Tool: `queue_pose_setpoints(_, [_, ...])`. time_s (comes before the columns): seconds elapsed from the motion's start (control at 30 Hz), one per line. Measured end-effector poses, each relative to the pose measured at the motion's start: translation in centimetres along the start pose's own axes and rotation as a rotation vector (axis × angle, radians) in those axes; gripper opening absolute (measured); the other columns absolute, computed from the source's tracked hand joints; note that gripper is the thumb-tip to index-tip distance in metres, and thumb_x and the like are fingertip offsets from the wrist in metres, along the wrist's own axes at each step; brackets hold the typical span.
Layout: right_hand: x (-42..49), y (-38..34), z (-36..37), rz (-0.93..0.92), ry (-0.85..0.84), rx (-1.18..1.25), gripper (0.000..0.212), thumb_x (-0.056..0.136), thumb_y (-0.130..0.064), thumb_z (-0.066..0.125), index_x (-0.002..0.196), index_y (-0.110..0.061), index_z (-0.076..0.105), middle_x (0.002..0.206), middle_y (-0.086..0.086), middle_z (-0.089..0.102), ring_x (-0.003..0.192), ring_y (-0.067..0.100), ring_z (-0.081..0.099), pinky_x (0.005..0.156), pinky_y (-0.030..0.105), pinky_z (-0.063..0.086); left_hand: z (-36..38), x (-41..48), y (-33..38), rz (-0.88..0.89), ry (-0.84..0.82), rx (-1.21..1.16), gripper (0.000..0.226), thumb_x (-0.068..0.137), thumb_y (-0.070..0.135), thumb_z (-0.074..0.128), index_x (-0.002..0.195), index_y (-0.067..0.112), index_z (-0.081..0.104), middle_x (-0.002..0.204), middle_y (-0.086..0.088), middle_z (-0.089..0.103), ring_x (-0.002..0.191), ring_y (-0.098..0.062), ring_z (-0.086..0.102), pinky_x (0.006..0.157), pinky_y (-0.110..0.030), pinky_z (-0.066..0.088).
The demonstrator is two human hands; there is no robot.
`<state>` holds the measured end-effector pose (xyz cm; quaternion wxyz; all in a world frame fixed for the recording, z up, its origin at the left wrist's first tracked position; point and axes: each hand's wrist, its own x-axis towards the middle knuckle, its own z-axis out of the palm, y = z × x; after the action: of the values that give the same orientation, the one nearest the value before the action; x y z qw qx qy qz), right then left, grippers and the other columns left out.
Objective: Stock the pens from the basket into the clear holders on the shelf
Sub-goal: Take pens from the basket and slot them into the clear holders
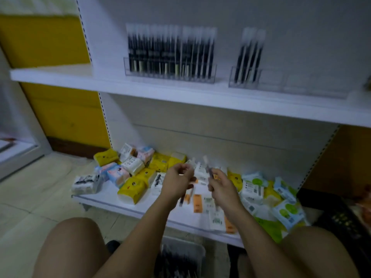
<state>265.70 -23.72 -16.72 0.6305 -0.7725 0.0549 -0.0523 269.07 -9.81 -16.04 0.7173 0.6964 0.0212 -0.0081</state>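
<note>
Holding pens in both hands, as far as I can tell. My right hand [221, 186] has its fingers curled round a pen [208, 170], long axis near vertical, top leaning slightly left. My left hand [177, 184] is curled too and looks pinched on a second pen [183, 198] poking out below it, though it's blurry. The target is the right clear holder [291, 83] on the upper shelf [80, 81], up and right of both hands, with free compartments beside its stocked pens [249, 57]. The right hand is nearer. The left holder [170, 74] looks full. The basket [181, 255] sits low between my knees.
</note>
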Motion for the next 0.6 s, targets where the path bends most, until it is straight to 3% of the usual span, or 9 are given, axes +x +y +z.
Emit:
queue_pose_setpoints(0.1, [-0.2,-3.9,-1.6,-0.189,0.057,-0.041,0.016,0.100,-0.029,0.049,0.095,-0.028,0.064,0.059,-0.001,0.045,0.046,0.007,0.037,0.047,0.023,0.031,1.2,-0.2,4.5,0.139,-0.047,0.033,0.006,0.090,0.015,0.064,0.088,0.010,0.066,0.080,-0.007,0.070,0.078,-0.020,0.069,0.076,-0.040,0.056])
queue_pose_setpoints(0.2, [-0.5,-7.2,-3.2,-0.251,0.126,-0.026,0.019,0.099,-0.025,0.051,0.086,-0.017,0.064,0.060,0.006,0.051,0.046,0.014,0.046,0.047,0.031,0.040,2.3,-0.7,8.7,0.250,-0.085,0.064,0.006,0.087,0.015,0.067,0.082,0.015,0.068,0.077,-0.003,0.072,0.075,-0.012,0.067,0.069,-0.027,0.054])
queue_pose_setpoints(0.3, [-0.3,-9.9,-5.1,-0.318,0.222,-0.091,0.020,0.098,-0.023,0.053,0.085,-0.017,0.067,0.072,0.009,0.065,0.065,0.022,0.061,0.063,0.041,0.052,3.4,-1.1,12.5,0.340,-0.110,0.067,0.007,0.087,0.016,0.068,0.080,0.016,0.068,0.073,-0.001,0.069,0.075,-0.017,0.068,0.069,-0.031,0.056])
queue_pose_setpoints(0.37, [-0.2,-11.7,-6.3,-0.357,0.236,-0.048,0.016,0.099,-0.016,0.051,0.097,-0.024,0.065,0.078,0.004,0.066,0.067,0.019,0.060,0.062,0.035,0.051,4.1,-1.4,15.0,0.388,-0.161,0.069,0.006,0.089,0.017,0.066,0.086,0.012,0.067,0.076,-0.003,0.068,0.081,-0.024,0.070,0.073,-0.039,0.059])
queue_pose_setpoints(0.47, [-0.3,-14.8,-8.1,-0.426,0.240,0.012,0.030,0.100,-0.011,0.047,0.116,-0.035,0.052,0.091,-0.003,0.066,0.066,0.005,0.057,0.061,0.021,0.044,5.2,-1.7,18.5,0.479,-0.228,0.136,0.013,0.092,0.018,0.063,0.103,0.012,0.064,0.083,-0.006,0.069,0.080,-0.019,0.071,0.071,-0.037,0.060])
queue_pose_setpoints(0.53, [-0.2,-16.6,-9.2,-0.490,0.274,-0.033,0.023,0.101,-0.019,0.047,0.115,-0.035,0.055,0.092,-0.009,0.064,0.078,0.002,0.058,0.065,0.016,0.042,5.9,-1.7,20.5,0.540,-0.243,0.186,0.025,0.093,0.020,0.062,0.118,0.020,0.059,0.088,-0.005,0.070,0.080,-0.015,0.071,0.069,-0.032,0.060])
queue_pose_setpoints(0.6, [0.2,-18.2,-10.0,-0.509,0.290,-0.060,0.019,0.100,-0.030,0.046,0.112,-0.032,0.060,0.086,-0.013,0.061,0.077,0.001,0.056,0.065,0.016,0.042,6.6,-1.4,22.3,0.590,-0.272,0.194,0.032,0.093,0.020,0.061,0.124,0.027,0.055,0.092,-0.005,0.070,0.080,-0.014,0.071,0.069,-0.030,0.060])
